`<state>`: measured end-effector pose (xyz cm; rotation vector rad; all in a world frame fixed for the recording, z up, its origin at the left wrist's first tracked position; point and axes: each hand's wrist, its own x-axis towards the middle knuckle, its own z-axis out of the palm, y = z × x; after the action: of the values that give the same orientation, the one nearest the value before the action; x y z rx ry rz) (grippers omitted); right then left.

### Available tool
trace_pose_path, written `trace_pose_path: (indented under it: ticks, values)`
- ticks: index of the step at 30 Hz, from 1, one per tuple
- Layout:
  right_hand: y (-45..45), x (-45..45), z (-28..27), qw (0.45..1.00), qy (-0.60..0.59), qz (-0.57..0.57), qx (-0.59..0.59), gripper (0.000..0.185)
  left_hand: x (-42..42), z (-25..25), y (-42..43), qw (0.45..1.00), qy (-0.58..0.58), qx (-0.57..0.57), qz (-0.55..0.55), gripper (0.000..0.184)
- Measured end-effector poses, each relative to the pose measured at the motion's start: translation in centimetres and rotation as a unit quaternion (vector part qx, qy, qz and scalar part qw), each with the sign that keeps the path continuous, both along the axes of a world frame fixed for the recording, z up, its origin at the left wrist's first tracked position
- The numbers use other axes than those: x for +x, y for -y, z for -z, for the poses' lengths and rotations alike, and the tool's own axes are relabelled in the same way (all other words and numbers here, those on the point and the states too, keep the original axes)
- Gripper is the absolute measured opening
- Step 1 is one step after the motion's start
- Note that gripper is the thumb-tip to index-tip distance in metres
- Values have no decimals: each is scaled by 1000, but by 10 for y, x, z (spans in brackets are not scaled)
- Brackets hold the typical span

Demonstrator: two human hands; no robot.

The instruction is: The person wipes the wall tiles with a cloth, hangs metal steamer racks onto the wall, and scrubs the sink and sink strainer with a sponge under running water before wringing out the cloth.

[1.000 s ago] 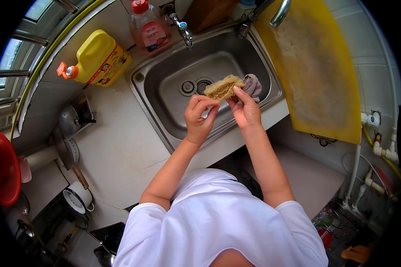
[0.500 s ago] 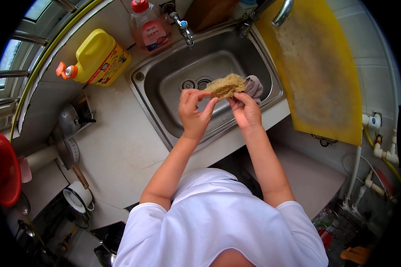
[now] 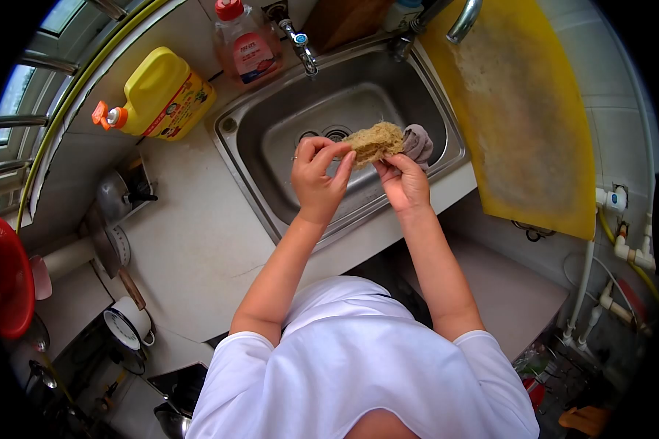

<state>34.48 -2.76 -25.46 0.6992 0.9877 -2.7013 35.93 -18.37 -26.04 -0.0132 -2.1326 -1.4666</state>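
Note:
A tan, fibrous piece of loofah is held over the metal sink. My right hand grips its lower right end between thumb and fingers. At its left end, my left hand pinches the edge with thumb and forefinger. A crumpled greyish cloth is just beyond my right fingertips, at the right side of the basin. Below the loofah and my left fingers, the drain is partly hidden.
A tap stands behind the sink, with a pink-labelled bottle and a yellow jug to its left. A yellow board leans at the right. Pots and a red basin are at the left.
My left thumb and fingers have drawn closer together and shifted slightly left at the loofah's end. My right hand keeps its hold, nearly still.

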Motion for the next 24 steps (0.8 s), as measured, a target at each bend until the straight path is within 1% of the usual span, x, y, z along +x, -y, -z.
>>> trace_pose_path:
  ticks: [3,5,6,8,9,11,14,18,20,21,23,24]
  values:
    - [-1,0,2,1000,4,0,2,39,0,-1,0,999,-15,-29,1,12]
    - [-5,-1,8,1000,14,16,1,39,4,-8,-1,998,53,30,31,9]
    - [-7,-2,8,1000,13,17,0,39,5,-11,-2,998,53,30,32,9]
    - [-10,-5,7,999,21,33,0,41,8,-15,-4,977,131,156,55,10]
    - [-11,-6,6,999,20,34,0,41,8,-14,-4,977,131,156,56,10]
    - [-14,-7,4,998,27,49,-5,41,9,-8,-5,973,103,193,77,11]
    - [-23,-10,8,997,31,67,10,42,10,-4,-5,967,108,217,80,11]
    - [-34,-11,13,997,13,71,12,45,11,-10,-7,966,127,212,80,10]
    - [-38,-9,15,998,11,59,16,43,10,-18,-10,972,140,169,86,9]
    - [-38,-8,15,998,11,60,16,43,9,-17,-12,972,140,169,87,9]
    - [-38,-5,13,999,7,39,17,41,5,-14,-16,983,112,97,108,13]
    - [-37,-3,12,999,7,40,17,41,4,-11,-17,983,112,97,109,13]
